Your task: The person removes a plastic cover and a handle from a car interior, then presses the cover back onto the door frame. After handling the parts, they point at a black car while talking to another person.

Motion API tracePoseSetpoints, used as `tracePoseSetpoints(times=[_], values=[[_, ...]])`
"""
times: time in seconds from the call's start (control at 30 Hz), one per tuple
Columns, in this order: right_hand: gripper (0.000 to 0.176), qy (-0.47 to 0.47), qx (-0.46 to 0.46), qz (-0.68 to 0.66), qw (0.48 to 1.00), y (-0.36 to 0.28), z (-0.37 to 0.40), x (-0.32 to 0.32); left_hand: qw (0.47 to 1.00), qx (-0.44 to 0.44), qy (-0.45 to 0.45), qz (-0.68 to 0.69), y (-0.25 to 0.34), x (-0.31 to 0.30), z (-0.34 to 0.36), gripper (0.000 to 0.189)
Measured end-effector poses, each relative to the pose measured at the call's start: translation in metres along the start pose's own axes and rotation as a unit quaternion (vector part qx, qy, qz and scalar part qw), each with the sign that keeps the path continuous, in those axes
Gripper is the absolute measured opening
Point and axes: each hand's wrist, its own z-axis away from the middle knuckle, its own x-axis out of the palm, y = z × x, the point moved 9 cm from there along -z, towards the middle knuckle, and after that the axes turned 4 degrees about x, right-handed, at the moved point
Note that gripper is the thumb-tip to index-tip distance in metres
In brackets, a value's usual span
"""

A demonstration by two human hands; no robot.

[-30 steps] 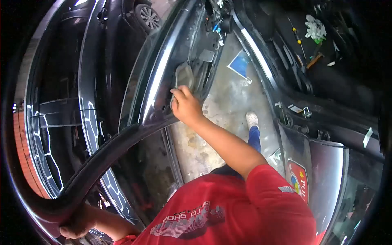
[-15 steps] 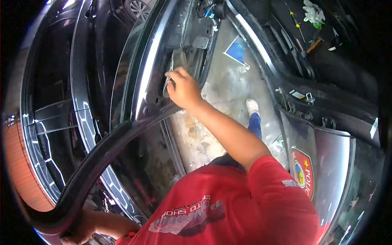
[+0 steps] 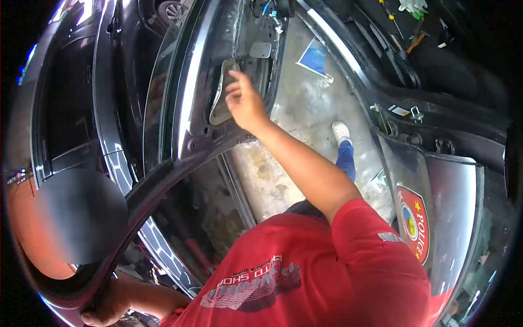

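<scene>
**Stripped door, bare metal edges: where this reach could go wrong**

The right hand reaches into the inner side of the open car door, whose trim is off. Its fingers are half curled, and the tips lie against the right edge of a grey flap that sits on the door's inner panel, just below the opening. I cannot tell whether the thumb and forefinger actually pinch the flap or only press on it. The left hand is low at the bottom edge of the view, clenched around the dark window frame of the same door, and seems to be steadying it.

The nearest hazard looks like the sheet-metal cut-outs around the flap. A knuckle or wrist dragged across a raw edge could be cut, most likely if the flap lets go suddenly under a pull. A hard tug could also tear the flap, which looks thin and pliable.

Loose wiring hangs further along the door, near the top of the view. A hand sweeping that way could snag a connector.

The door hangs free over the concrete floor. If the left hand's hold slips, the door may swing, either pinching the reaching arm or striking the body panel with the police badge. The person's shoe stands just beside the door's path.
</scene>
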Motion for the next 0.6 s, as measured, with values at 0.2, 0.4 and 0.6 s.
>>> tracePoseSetpoints(times=[0.2,0.4,0.6], values=[[0.081,0.061,0.075,0.129,0.987,0.059,-0.021,-0.013,0.999,0.031,-0.012,-0.018,0.008,0.024,0.011,0.042],[0.089,0.01,0.13,0.117,0.984,0.073,-0.015,0.002,0.983,-0.048,0.078,0.161,-0.022,0.025,0.01,0.042],[0.091,-0.011,0.137,0.17,0.976,0.058,-0.014,0.009,0.609,-0.317,0.215,0.695,0.01,-0.064,-0.001,0.027]])
